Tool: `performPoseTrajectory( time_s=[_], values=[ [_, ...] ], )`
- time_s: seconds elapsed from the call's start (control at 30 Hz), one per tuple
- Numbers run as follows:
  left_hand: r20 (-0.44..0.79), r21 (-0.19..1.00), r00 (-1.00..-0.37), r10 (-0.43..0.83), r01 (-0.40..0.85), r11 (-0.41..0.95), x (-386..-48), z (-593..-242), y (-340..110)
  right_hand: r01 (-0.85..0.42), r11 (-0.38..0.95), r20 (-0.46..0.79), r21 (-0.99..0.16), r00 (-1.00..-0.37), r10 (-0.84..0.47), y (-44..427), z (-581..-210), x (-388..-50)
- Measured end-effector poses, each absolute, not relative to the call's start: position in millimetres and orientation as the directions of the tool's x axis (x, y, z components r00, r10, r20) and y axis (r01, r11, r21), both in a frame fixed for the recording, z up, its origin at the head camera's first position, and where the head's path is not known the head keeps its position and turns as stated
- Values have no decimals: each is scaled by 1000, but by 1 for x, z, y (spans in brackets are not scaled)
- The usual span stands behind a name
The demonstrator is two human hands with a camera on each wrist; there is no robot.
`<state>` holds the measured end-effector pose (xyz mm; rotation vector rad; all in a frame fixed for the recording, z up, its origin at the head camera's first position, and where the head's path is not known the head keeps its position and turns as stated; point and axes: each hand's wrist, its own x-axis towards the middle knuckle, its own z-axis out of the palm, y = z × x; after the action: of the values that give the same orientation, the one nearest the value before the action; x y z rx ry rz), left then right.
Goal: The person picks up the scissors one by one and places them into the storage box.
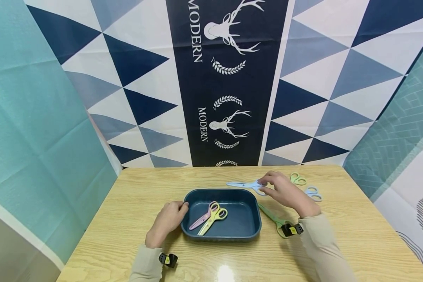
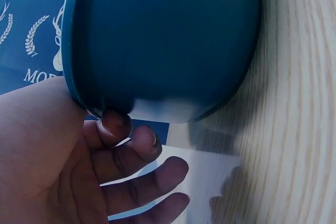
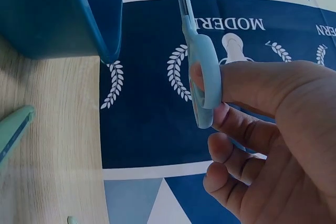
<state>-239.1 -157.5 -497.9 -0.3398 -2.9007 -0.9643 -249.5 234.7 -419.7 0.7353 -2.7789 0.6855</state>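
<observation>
Now, right hand (image 1: 283,190): you pinch light-blue scissors (image 1: 251,185) by the far right corner of the tray (image 1: 225,237).
Left hand (image 1: 167,219): you pinch its left rim.
Inside, left: pink scissors (image 1: 201,221), yellow scissors (image 1: 208,224).

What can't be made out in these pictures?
Head: blades of the rightmost blue scissors, hidden by the right hand.
Head: handle of the nearest green scissors, partly covered by the right wrist camera.
Left wrist: inside of the tray, hidden by its wall.
Right wrist: tips of the held blue scissors, cut off by the top edge.
</observation>
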Motion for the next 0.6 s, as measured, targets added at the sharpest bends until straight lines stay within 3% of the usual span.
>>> performPoseTrajectory(
  time_s=[0.6],
  values=[
    [134,586,-973,188,230,777,-240,-499,-157,-559,735,283,-384,-829,-483,214,-420,-255]
  ],
)
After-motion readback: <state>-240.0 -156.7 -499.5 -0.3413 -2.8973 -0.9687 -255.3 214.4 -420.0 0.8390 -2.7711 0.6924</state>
